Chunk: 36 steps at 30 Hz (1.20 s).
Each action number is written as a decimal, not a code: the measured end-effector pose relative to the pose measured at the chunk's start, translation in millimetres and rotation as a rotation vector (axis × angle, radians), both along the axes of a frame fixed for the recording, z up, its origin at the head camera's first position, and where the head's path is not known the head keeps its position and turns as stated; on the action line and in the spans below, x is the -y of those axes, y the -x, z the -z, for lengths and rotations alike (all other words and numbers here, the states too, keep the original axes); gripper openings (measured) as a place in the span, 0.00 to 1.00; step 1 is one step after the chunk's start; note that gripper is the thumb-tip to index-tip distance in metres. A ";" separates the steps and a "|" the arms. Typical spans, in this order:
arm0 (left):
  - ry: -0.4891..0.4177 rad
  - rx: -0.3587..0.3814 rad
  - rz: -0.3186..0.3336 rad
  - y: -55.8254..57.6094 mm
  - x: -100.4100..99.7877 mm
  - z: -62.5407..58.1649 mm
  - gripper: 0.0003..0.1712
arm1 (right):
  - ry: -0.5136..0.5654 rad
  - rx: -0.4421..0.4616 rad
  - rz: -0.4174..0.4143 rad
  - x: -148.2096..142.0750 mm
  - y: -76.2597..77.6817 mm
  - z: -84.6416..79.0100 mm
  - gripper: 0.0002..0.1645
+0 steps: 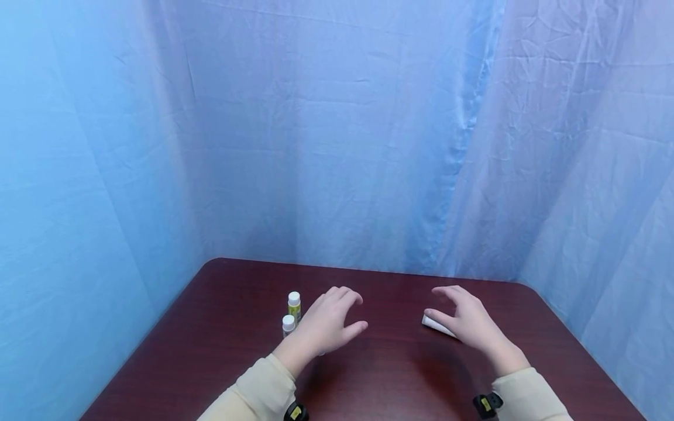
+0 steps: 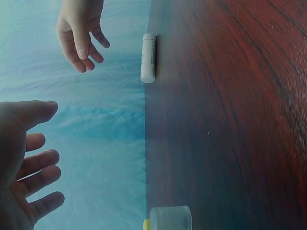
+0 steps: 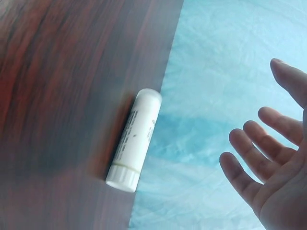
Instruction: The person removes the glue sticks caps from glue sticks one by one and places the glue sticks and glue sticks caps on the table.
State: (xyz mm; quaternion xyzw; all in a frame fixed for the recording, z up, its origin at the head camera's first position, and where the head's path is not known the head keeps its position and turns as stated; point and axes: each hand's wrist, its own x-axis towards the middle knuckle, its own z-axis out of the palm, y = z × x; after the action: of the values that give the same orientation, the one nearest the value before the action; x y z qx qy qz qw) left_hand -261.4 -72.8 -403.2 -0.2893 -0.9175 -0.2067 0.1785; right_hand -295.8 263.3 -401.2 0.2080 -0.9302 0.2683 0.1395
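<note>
Both hands hover over the table with loosely bent fingers and hold nothing. Under and beside my right hand (image 1: 468, 320) lies a white glue stick (image 1: 438, 325), partly covered by that hand in the head view. The right wrist view shows this glue stick (image 3: 132, 139) whole, lying on its side with its ribbed end toward the camera. My left hand (image 1: 329, 320) is right of two upright white-capped sticks, one with a yellow label (image 1: 294, 307) and a nearer one (image 1: 288, 325) partly hidden by the wrist. A translucent cylinder (image 2: 171, 218) enters the left wrist view at the bottom.
The dark red wood table (image 1: 231, 292) has rounded far corners. Light blue curtains (image 1: 337, 146) hang behind it and along both sides. Each wrist carries a small black device, such as the one at the right sleeve (image 1: 487, 404).
</note>
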 end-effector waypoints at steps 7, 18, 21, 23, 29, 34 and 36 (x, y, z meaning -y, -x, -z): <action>0.005 0.006 0.001 1.2 -8.1 1.3 0.29 | -0.019 0.019 0.020 -9.7 2.6 2.4 0.34; -0.021 0.065 -0.002 1.2 -18.5 8.8 0.30 | -0.060 0.047 0.036 -18.0 6.7 6.5 0.34; -0.016 0.072 -0.016 1.5 -21.5 10.4 0.30 | -0.069 0.069 0.038 -19.3 7.3 7.6 0.34; -0.017 0.084 -0.027 1.3 -23.5 11.1 0.30 | -0.075 0.087 0.041 -20.3 8.4 8.6 0.35; -0.019 0.129 -0.034 2.3 -29.8 14.4 0.31 | -0.102 0.130 0.050 -24.0 14.2 13.7 0.35; -0.022 0.165 -0.028 3.2 -32.7 15.8 0.31 | -0.129 0.160 0.054 -26.0 18.5 19.7 0.35; -0.020 0.172 -0.027 3.8 -33.4 16.2 0.31 | -0.144 0.169 0.054 -26.1 20.0 22.6 0.34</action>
State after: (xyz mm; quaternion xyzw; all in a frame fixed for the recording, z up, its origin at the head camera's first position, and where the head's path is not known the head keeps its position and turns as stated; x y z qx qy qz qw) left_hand -265.2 -39.3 -419.4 -0.2565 -0.9310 -0.2376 0.1046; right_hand -315.8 289.4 -423.7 0.1692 -0.9607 0.2137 0.0525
